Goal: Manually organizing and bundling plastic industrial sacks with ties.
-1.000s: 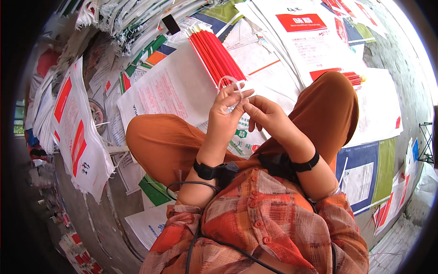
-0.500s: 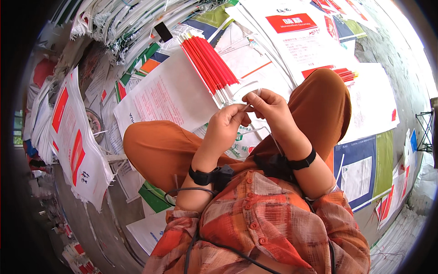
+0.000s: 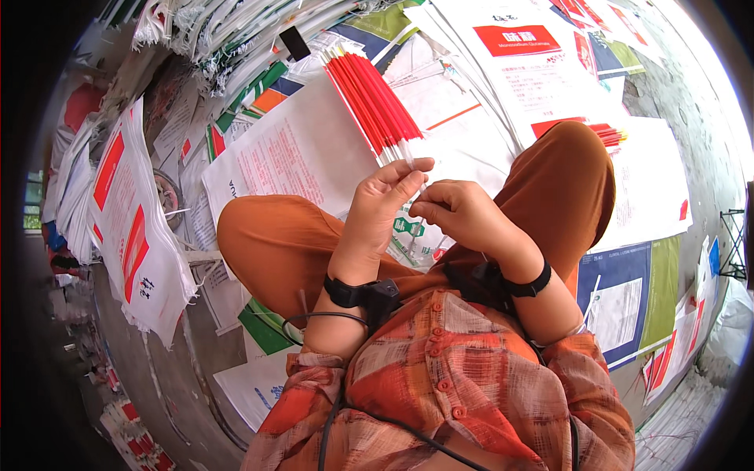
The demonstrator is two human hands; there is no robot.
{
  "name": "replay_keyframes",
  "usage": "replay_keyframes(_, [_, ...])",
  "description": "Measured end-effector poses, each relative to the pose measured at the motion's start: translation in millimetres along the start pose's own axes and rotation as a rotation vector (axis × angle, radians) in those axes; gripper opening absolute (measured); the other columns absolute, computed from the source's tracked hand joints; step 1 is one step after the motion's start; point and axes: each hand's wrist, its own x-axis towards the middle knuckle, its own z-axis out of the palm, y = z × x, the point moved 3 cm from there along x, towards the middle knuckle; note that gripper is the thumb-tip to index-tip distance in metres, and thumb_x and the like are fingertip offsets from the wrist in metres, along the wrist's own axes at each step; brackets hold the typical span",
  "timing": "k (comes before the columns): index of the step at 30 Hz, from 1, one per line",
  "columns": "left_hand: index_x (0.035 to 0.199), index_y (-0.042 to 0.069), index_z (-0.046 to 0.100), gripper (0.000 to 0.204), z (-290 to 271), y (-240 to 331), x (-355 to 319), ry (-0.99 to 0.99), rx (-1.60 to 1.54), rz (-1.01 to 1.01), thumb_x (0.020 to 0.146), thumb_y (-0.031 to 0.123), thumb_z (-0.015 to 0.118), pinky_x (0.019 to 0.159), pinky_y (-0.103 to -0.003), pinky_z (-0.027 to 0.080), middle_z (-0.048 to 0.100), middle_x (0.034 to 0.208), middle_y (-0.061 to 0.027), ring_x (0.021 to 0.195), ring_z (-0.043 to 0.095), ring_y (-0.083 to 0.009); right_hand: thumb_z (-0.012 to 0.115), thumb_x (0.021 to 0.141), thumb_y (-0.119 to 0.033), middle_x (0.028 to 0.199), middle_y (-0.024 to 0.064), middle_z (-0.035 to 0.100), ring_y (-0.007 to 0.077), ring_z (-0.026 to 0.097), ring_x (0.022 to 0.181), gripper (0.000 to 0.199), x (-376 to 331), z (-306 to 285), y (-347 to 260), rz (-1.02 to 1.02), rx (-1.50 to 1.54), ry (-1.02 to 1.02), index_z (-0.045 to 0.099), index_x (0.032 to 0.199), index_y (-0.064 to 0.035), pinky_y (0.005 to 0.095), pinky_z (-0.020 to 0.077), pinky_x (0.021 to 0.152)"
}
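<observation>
Head view shows my left hand (image 3: 385,200) gripping a bundle of red sticks (image 3: 373,106) by its white ends; my right hand (image 3: 455,213) pinches closed beside it (on a thread, perhaps; I cannot tell); another red bundle (image 3: 609,135) lies finished, I judge, beyond my knee on the printed sacks (image 3: 298,149).

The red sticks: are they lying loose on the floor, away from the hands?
No, the red sticks are gripped as a bundle in the left hand.

White printed sacks (image 3: 306,149) spread on floor, stacked sacks (image 3: 228,31) behind
</observation>
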Motion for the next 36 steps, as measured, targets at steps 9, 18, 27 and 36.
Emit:
replay_keyframes(9, [0.132,0.002,0.063,0.038,5,-2,3,0.095,0.138,0.055,0.095,0.006,0.069,0.083,-0.022,0.05,0.067,0.094,0.0016,0.088,0.062,-0.0065,0.07,0.094,-0.021,0.082,0.0075,0.07,0.012,0.062,0.067,0.024,6,-12,11,0.21,0.234,0.266,0.069,0.1,0.0026,0.0282,0.0504,0.061])
replay_keyframes(18, [0.138,0.0,0.057,0.046,10,-10,4,0.031,0.286,0.109,0.094,0.008,0.07,0.077,-0.022,0.05,0.065,0.09,0.0005,0.085,0.06,-0.0058,0.069,0.095,-0.019,0.082,0.0049,0.068,0.0082,0.06,0.066,0.023,9,-13,13,0.186,0.294,0.275,0.067,0.101,0.0038,0.0247,0.0488,0.058])
replay_keyframes(27, [0.114,0.005,0.064,0.019,4,-11,6,0.049,-0.087,-0.018,0.096,0.01,0.066,0.095,-0.031,0.052,0.069,0.106,-0.0044,0.099,0.066,-0.0139,0.069,0.095,-0.019,0.08,0.0043,0.067,0.0078,0.059,0.064,0.023,7,-11,11,0.219,0.273,0.21,0.067,0.099,0.0035,0.0243,0.0488,0.058])
replay_keyframes(36, [0.105,0.006,0.064,0.014,-2,-14,8,0.07,-0.191,0.003,0.093,0.008,0.072,0.082,-0.024,0.053,0.066,0.095,-0.0011,0.084,0.062,-0.0088,0.067,0.098,-0.016,0.081,0.0011,0.063,0.005,0.056,0.064,0.019,6,-9,6,0.109,0.199,0.234,0.062,0.095,0.0017,0.0211,0.0469,0.057])
